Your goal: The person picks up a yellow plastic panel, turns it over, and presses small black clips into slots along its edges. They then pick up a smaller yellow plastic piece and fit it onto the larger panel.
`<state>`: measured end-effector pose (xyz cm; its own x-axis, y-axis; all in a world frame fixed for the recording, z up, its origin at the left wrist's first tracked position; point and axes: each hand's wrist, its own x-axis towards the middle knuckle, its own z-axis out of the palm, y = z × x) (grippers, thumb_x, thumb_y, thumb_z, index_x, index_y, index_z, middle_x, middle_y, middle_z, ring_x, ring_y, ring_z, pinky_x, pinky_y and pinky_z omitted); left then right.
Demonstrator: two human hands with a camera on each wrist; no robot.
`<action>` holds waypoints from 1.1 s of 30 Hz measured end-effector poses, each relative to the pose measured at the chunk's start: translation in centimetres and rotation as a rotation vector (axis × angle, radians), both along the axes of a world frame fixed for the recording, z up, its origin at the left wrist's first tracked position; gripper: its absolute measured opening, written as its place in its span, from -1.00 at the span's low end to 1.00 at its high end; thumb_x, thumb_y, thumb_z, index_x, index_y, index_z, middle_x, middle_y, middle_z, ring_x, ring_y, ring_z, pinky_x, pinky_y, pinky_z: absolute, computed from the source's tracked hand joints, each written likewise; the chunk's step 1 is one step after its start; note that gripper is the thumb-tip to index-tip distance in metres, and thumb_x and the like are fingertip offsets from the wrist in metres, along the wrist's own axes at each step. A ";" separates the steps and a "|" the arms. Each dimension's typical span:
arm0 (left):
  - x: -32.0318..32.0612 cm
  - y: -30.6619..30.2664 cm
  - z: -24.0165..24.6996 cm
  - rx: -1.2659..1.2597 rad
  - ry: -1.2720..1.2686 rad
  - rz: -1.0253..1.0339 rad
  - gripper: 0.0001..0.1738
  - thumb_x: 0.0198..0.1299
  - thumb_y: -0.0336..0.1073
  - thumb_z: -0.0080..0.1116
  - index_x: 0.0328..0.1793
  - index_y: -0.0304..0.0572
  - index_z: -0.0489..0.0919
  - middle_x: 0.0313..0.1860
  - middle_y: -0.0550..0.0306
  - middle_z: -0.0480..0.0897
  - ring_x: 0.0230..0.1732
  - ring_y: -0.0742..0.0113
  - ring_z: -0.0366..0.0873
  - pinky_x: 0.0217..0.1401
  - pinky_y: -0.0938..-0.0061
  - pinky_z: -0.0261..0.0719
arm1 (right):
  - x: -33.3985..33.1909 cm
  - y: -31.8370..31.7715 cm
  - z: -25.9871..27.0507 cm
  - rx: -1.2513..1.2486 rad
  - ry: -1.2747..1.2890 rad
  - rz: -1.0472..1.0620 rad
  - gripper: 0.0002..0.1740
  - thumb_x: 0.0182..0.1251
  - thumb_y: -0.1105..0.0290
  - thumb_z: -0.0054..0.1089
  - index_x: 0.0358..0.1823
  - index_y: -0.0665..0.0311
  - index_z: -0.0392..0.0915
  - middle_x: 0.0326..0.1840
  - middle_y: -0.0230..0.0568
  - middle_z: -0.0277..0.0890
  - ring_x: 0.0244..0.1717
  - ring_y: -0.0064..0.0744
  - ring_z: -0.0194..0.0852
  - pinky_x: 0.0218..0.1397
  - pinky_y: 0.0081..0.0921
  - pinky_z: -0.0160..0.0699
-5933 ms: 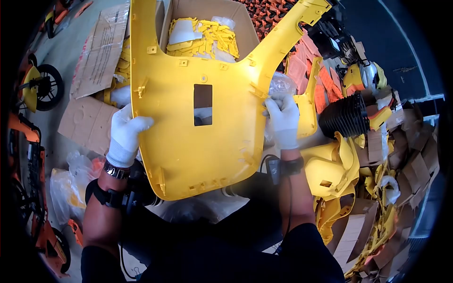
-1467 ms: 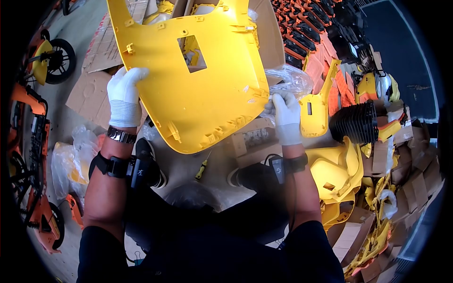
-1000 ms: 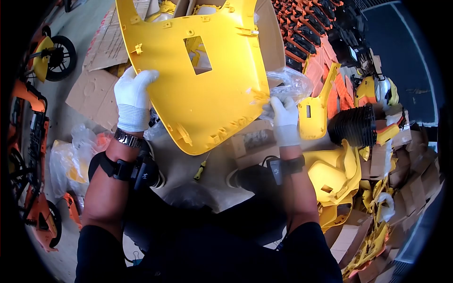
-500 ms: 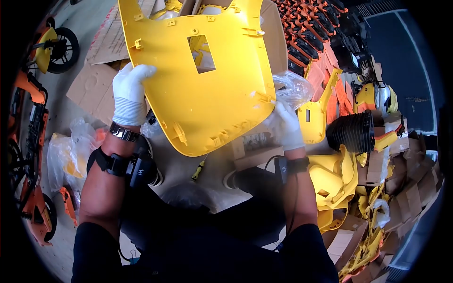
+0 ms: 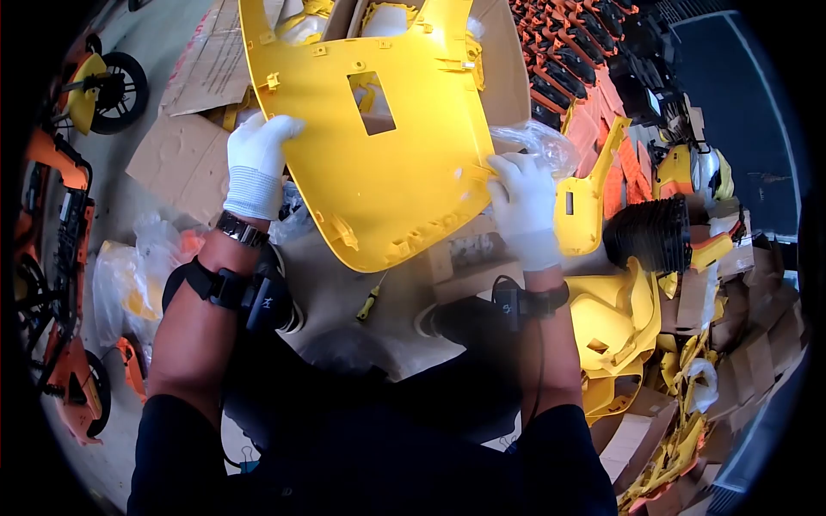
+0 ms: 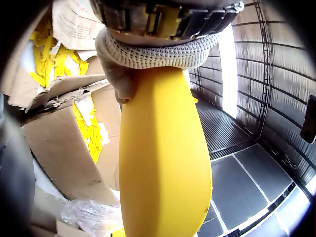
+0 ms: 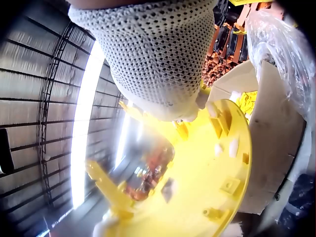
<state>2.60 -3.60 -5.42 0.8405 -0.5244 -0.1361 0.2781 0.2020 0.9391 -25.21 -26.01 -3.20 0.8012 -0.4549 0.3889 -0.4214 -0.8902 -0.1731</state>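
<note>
A large yellow plastic body panel with a rectangular cutout is held up in front of the body, its inner side with clips and ribs facing me. My gloved left hand grips its left edge, thumb over the inner face. In the left wrist view the panel's smooth outer side runs away from that hand. My gloved right hand pinches the right edge beside a small clip. From the right wrist, the fingertips of this hand meet the panel near raised tabs; they are partly hidden behind the glove.
A yellow-handled screwdriver lies on the floor between the feet. Open cardboard boxes with yellow parts stand ahead. Another yellow panel, black stacked trays and yellow shells are on the right. Orange scooter frames line the left.
Since the first frame the panel has risen and tilted, uncovering the screwdriver and floor. Lately the right hand has shifted slightly up its edge and turned, while the left keeps its hold.
</note>
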 end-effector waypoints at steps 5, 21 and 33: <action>-0.7 -0.1 0.0 0.000 0.026 -0.075 -0.77 0.12 -0.44 0.20 -0.14 -0.45 0.69 -0.27 0.10 0.73 -0.28 0.39 0.65 -0.15 0.49 0.58 | 0.7 1.5 -2.7 -0.139 0.212 0.137 -0.66 0.07 0.38 0.39 -0.06 0.00 0.68 -0.03 -0.25 0.60 0.22 -0.02 0.39 0.38 -0.01 0.23; -1.4 -1.3 0.2 0.126 -0.052 -0.018 -0.76 0.15 -0.38 0.22 -0.16 -0.46 0.70 -0.32 0.08 0.74 -0.28 0.40 0.65 -0.14 0.49 0.58 | 3.1 10.8 2.6 1.078 -0.112 0.077 -0.80 0.34 0.49 0.25 -0.05 0.37 0.55 -0.28 -0.14 0.67 -0.33 -0.39 0.66 -0.26 -0.46 0.61; -1.8 -1.6 -0.3 0.120 -0.100 0.043 -0.67 0.16 -0.36 0.23 -0.01 -0.46 0.67 -0.25 0.05 0.76 -0.26 0.35 0.70 -0.14 0.48 0.64 | 4.3 12.8 2.9 1.471 -0.007 -0.050 -0.80 0.44 0.48 0.20 0.00 0.44 0.52 -0.27 -0.16 0.64 -0.35 -0.53 0.64 -0.28 -0.62 0.66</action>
